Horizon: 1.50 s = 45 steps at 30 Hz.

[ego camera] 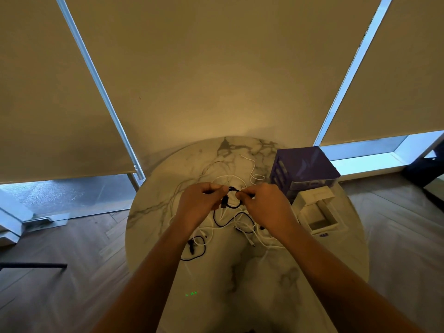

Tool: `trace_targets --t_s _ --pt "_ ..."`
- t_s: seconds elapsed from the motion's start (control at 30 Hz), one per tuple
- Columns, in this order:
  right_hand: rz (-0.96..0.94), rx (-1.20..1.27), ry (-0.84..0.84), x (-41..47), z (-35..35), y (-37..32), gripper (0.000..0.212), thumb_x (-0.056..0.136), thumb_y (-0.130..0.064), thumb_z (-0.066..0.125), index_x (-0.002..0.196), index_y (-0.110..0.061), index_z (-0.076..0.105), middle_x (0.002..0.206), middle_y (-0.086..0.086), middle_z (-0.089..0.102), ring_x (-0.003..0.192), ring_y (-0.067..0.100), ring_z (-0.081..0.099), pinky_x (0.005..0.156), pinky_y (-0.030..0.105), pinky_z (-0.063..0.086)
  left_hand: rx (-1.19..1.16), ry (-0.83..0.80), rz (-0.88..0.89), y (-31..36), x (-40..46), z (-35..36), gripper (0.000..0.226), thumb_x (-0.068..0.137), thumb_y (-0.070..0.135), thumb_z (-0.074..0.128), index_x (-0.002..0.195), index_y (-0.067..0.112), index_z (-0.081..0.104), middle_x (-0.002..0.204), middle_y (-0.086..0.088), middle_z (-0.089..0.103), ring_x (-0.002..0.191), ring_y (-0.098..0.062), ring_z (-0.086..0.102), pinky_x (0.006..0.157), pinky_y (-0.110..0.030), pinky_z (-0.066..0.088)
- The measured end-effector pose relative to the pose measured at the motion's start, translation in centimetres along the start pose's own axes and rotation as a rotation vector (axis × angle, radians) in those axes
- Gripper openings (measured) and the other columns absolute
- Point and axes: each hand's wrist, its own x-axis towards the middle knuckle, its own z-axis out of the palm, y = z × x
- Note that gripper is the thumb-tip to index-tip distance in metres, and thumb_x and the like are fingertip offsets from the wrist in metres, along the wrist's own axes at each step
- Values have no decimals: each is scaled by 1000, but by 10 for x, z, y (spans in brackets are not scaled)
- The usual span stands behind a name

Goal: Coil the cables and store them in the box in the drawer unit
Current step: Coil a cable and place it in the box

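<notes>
Above the middle of the round marble table (240, 272), my left hand (200, 203) and my right hand (263, 204) both pinch a black cable (230, 200), which forms small loops between them while its tail hangs down to the tabletop. Several white cables (254, 174) lie loose and tangled under and around my hands. Another black cable (194, 248) lies near my left forearm. The purple drawer unit (305, 169) stands at the table's right side. In front of it sits an open white box (319, 217).
Closed roller blinds fill the wall behind the table. Wooden herringbone floor surrounds the table. A dark bar (33, 265) juts in at the left, and a dark object (425, 169) stands at the far right by the window sill.
</notes>
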Motion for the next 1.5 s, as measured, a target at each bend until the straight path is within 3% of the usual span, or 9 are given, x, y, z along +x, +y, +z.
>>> trace_targets --t_s 0.3,0.47,0.6,0.7,0.83,0.97,1.13,1.33,1.5 --pt "13 165 49 3 12 0 22 92 -37 59 88 -26 78 79 -2 73 73 13 64 68 34 52 -85 15 78 -2 -4 1 7 82 23 75 86 29 73 79 4 74 73 -12 71 72 -29 59" --pt "34 252 54 -3 11 8 23 91 -35 60 83 -22 77 74 -3 71 66 10 62 65 32 49 185 99 192 -7 -6 6 5 82 30 73 87 32 71 83 21 66 79 6 62 65 -7 43" --pt "23 304 52 -7 11 14 20 91 -32 61 90 -21 77 80 -4 72 73 8 64 68 28 49 98 -16 178 -12 -2 11 19 83 23 73 101 28 67 91 20 68 84 10 63 69 -1 43" --pt "6 312 42 -6 11 20 18 91 -31 62 93 -22 77 82 -4 73 76 7 65 72 28 50 104 -162 149 -12 2 11 26 85 26 70 109 35 65 86 20 68 81 15 62 76 -6 44" --pt "12 297 63 0 11 27 20 91 -32 61 94 -21 77 83 -3 74 75 7 64 71 28 49 -38 -217 75 -10 5 14 12 90 29 65 98 32 72 86 7 75 89 -6 70 85 -23 53" --pt "-5 290 78 7 7 28 18 90 -33 63 95 -23 77 82 -4 74 74 8 64 69 28 49 -111 -265 -26 -6 11 14 19 92 29 61 97 17 75 95 -4 75 95 -16 70 78 -20 56" --pt "-52 270 66 17 -6 28 19 91 -30 63 98 -20 77 82 -5 72 69 6 62 55 11 41 -23 -345 -14 5 20 10 19 91 27 64 93 12 75 92 -6 75 86 -13 71 81 -23 57" --pt "-83 453 0 25 -9 35 21 90 -24 64 106 -14 74 92 -3 72 85 3 62 69 5 41 -52 -222 23 7 29 13 20 91 25 64 91 8 74 91 -8 74 89 -16 71 78 -22 56" --pt "-53 554 -97 22 10 60 19 95 -16 57 109 -12 70 87 -7 68 77 0 62 74 17 49 -226 -91 31 7 31 15 14 94 18 60 89 11 71 78 -3 73 76 -11 71 73 -21 56"
